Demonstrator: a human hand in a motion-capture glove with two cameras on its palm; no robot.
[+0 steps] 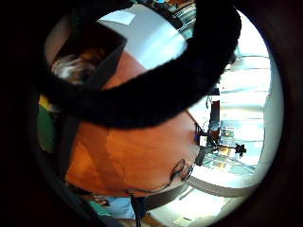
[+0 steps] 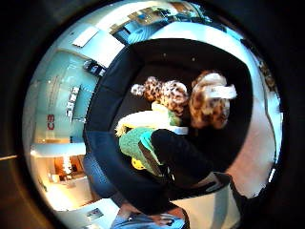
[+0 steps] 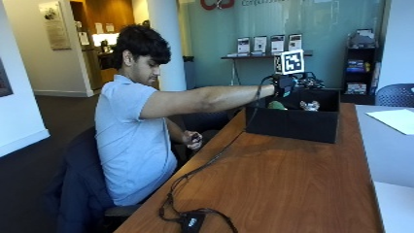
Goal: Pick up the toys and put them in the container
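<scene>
In the outside view my gloved right hand (image 3: 283, 87) reaches out over the near left corner of the black container (image 3: 294, 124), which stands at the far end of the wooden table (image 3: 278, 179). A green plush toy (image 3: 277, 105) hangs just under the hand, inside the container's rim. The thumb side palm view shows a gloved finger (image 2: 178, 160) curled over this green toy (image 2: 133, 143). Spotted leopard plush toys (image 2: 207, 102) lie on the container's floor, and one leopard toy (image 3: 310, 105) pokes above the rim. The container's wall (image 1: 102, 52) is close to the palm.
A white sheet (image 3: 394, 120) lies on the adjoining table to the right. A small black box (image 3: 191, 222) with a cable sits at the table's near edge. The person's bare hand (image 3: 193, 139) stays below the table edge. A chair (image 3: 396, 94) stands behind the container.
</scene>
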